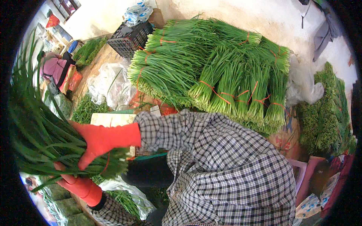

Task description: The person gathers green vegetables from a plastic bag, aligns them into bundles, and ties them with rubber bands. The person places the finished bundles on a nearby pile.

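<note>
A large bundle of long green leafy stalks, likely garlic chives point(36, 127), fans out at the left of the view. Its pale cut ends point towards my body, and a red tie point(107, 163) circles it near them. My right hand point(97, 139), in a red-orange glove, presses over the bundle with the thumb spread along its near side. From below, my left hand point(77, 185), gloved alike, holds the bundle's lower edge. Leaves hide part of the fingers of both hands. Behind my right forearm lies a big pile of chive bundles point(181, 62) with red ties.
Beside the pile stand a black plastic crate point(130, 38) and a clear plastic bag point(110, 82). Loose greens point(89, 108) lie near a pale board point(113, 118). Another person point(56, 69) in pink sits at the upper left. More greens point(323, 113) are stacked at the right.
</note>
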